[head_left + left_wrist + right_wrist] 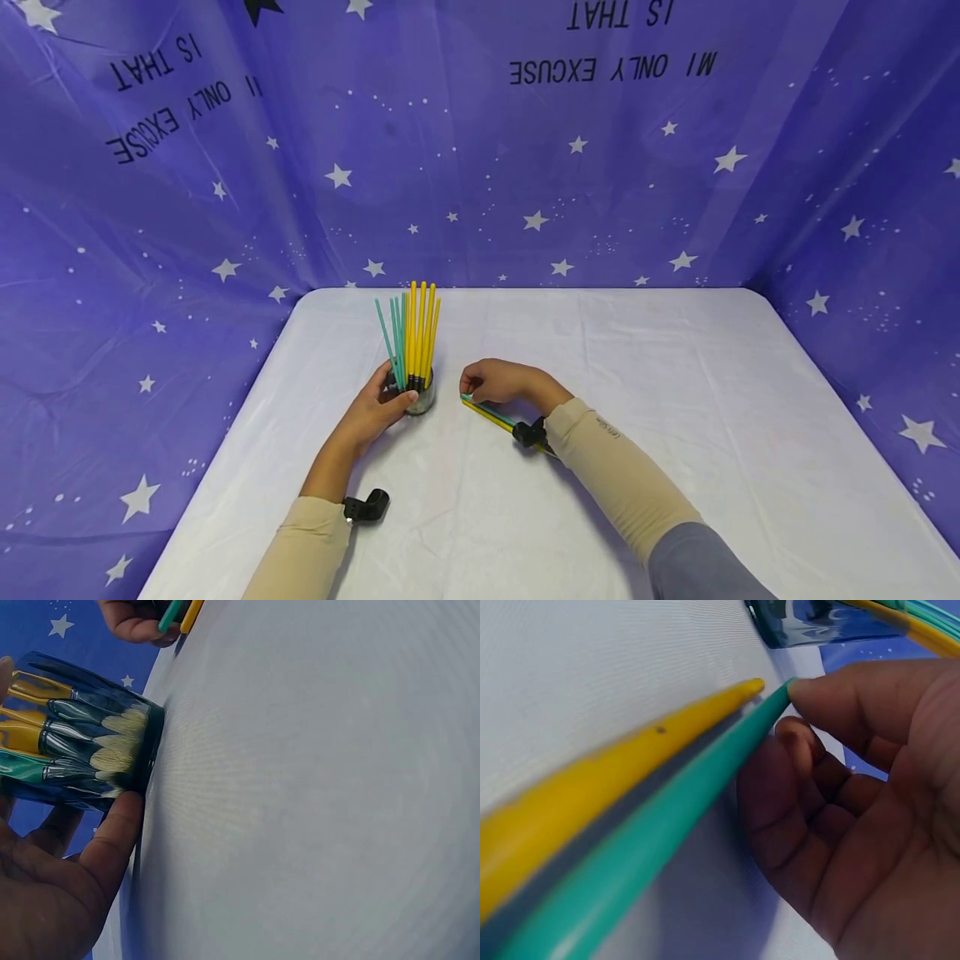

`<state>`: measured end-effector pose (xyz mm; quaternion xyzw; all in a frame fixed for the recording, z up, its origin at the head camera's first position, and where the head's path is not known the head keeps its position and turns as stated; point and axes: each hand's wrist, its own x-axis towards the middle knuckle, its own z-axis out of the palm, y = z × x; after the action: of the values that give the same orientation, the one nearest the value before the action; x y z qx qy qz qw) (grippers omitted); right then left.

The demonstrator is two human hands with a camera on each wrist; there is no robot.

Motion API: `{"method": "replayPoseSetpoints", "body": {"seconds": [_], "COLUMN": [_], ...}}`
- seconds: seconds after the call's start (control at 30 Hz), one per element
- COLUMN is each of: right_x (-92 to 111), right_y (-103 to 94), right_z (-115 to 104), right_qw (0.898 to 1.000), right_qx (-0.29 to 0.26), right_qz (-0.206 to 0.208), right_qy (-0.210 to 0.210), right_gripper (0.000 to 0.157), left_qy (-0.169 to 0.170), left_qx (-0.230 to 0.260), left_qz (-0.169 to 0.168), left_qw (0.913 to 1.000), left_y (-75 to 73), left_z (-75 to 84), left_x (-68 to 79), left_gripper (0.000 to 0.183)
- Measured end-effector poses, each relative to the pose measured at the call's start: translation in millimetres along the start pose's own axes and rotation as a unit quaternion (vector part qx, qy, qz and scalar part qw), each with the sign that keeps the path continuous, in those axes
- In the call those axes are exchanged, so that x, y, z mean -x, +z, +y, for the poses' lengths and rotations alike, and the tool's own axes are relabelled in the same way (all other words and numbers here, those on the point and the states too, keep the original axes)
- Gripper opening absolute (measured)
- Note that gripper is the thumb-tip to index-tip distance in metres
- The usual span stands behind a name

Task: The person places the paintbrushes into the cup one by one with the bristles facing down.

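Observation:
My left hand [371,414] holds a clear glass cup [423,403] at the left of the table. Several paintbrushes stand in it, bristles down, with teal handles [396,342] on the left and yellow handles [420,333] on the right. Pale bristles [116,754] show through the glass in the left wrist view. To the cup's right, my right hand [502,381] pinches the handle tip of a teal paintbrush [652,836]. A yellow paintbrush [615,780] lies alongside it on the cloth. The right forearm hides the far ends of both.
A white cloth covers the table [675,375]. Purple star-printed curtains [480,167] hang behind it and along both sides. Black wrist cameras [367,506] are worn on both wrists.

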<state>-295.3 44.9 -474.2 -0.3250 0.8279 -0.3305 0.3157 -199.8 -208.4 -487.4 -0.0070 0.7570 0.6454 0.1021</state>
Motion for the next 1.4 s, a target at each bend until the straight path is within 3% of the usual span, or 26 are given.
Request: {"method": "replayPoseSetpoints", "body": {"seconds": [0.23,0.57,0.9,1.13,1.4], "right_x": [9,19,28,32,31], "right_y": [-6.3,-18.4,-41.0,-53.3,-60.6], "right_z": [-3,-10,-29,-48,-66], "right_qw": [0.998,0.996,0.989,0.976,0.949], "right_qx": [-0.055,-0.083,-0.115,-0.15,-0.187], "right_qz": [-0.002,-0.004,0.054,0.12,0.196], "right_qy": [0.0,-0.014,-0.073,-0.104,-0.159], "right_gripper": [0.016,0.016,0.025,0.02,0.017], "left_qy": [-0.003,-0.003,0.004,0.0,0.0], "left_qx": [0.005,0.011,0.007,0.002,-0.002], "left_qz": [-0.005,-0.006,-0.004,-0.001,0.001], "left_qw": [1.0,0.9999,1.0,1.0,1.0], "left_y": [1.3,-0.2,1.3,1.4,0.8], "left_z": [-0.1,-3.0,-0.2,-0.3,-0.9], "left_x": [0.9,2.2,1.3,1.1,1.4], "left_gripper": [0.082,0.081,0.082,0.082,0.081]}}
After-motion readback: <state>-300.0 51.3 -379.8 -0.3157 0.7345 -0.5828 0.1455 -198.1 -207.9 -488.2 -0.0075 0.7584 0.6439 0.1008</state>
